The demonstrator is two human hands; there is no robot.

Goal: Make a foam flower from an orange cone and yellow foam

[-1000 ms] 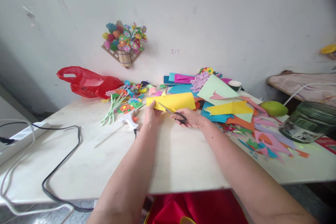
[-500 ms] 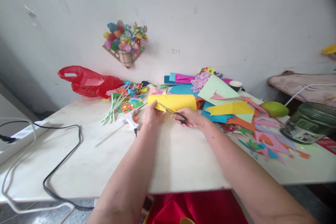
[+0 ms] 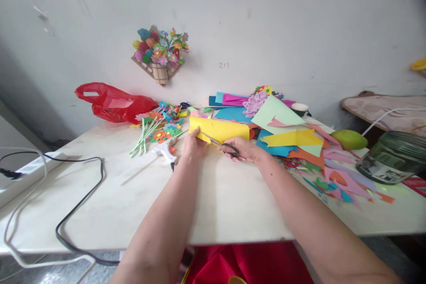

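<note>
My left hand [image 3: 192,145] pinches the left end of a folded yellow foam sheet [image 3: 222,129] lying on the white table [image 3: 133,195]. My right hand [image 3: 242,150] grips black-handled scissors [image 3: 223,144], whose blades point left into the lower edge of the yellow sheet. Both hands meet at the table's middle, far from the front edge.
A white glue gun [image 3: 165,152] lies left of my left hand, its black cable [image 3: 80,204] running to the front left. Foam flowers on green stems [image 3: 153,128], a red plastic bag [image 3: 113,104], coloured foam sheets and scraps [image 3: 299,142], a green mango [image 3: 348,139] and a glass jar [image 3: 391,155] crowd the back and right.
The scissors have worked slightly along the yellow sheet, which has shifted a little. My hands stay in nearly the same place.
</note>
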